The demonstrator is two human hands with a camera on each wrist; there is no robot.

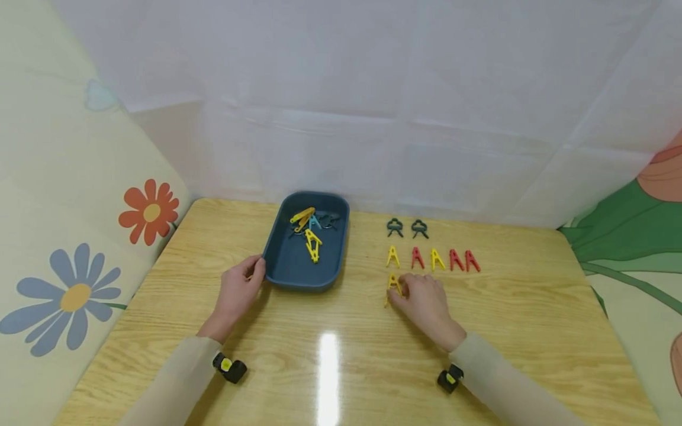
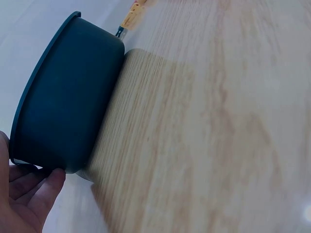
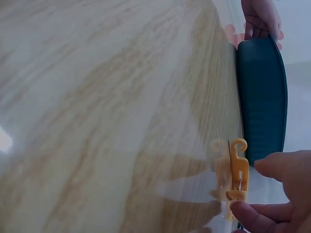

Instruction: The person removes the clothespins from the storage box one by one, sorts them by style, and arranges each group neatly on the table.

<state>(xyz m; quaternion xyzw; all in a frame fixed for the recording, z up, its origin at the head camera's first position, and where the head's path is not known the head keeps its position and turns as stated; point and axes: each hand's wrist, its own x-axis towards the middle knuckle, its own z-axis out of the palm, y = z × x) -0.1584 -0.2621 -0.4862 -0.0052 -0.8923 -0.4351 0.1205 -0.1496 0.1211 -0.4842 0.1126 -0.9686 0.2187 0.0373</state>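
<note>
The right hand (image 1: 426, 300) hides part of a yellow clip (image 1: 393, 280) from me; at one o'clock in the tray (image 1: 292, 266), dark clips (image 1: 331, 220) blur together.

We can read no text, label, brand or number anywhere. Yellow patches (image 1: 226, 365) on the black wrist devices (image 1: 236, 373), near left and near right, are too small for us; blue tray (image 1: 298, 272) and clips (image 1: 437, 258) show us nothing legible.
</note>
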